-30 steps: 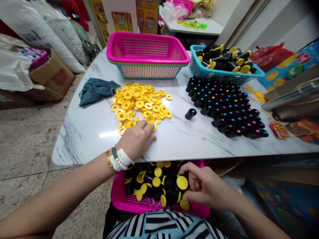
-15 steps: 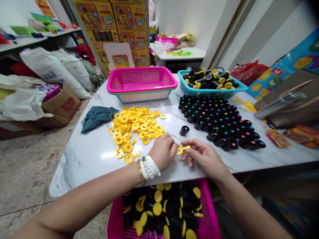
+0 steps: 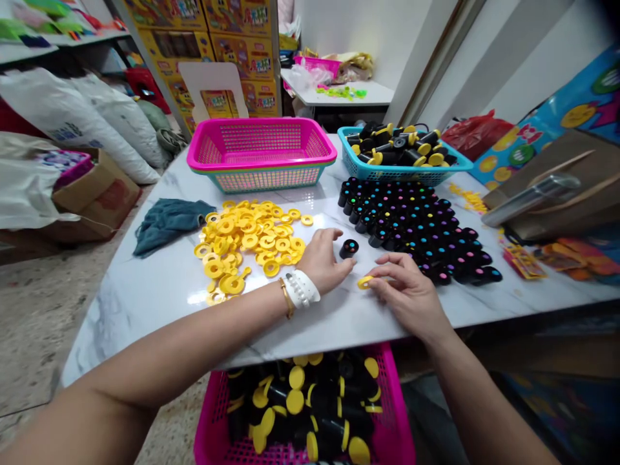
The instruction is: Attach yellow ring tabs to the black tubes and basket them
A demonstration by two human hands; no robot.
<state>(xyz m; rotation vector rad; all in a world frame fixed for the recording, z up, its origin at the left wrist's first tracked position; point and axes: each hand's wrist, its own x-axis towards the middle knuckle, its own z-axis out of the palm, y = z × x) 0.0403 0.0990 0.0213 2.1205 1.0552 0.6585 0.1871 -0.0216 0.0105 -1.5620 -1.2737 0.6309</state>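
My left hand (image 3: 325, 259) is open, thumb and fingers spread just left of a lone black cylinder (image 3: 349, 248) that stands upright with small coloured dots on top. Between the thumb and fingers of my right hand (image 3: 407, 290) is a yellow plastic ring (image 3: 365, 282), its hole partly seen; the fingers cover the rest of it. Left of my left hand lies a heap of yellow rings (image 3: 252, 239), some with a short tab. Rows of upright black cylinders (image 3: 411, 226) with coloured dots stand beyond my right hand.
A pink basket (image 3: 261, 161) nested in a green one stands at the back. Beside it, a blue basket (image 3: 407, 173) holds black-and-yellow pieces. Below the table edge, another pink basket (image 3: 400, 413) holds similar pieces. A dark green cloth (image 3: 169, 223) lies left; a paper bag (image 3: 547, 206) stands right.
My left hand has let go of the yellow ring, opened and moved up beside the lone black cylinder. My right hand keeps the ring, and the view has shifted slightly.
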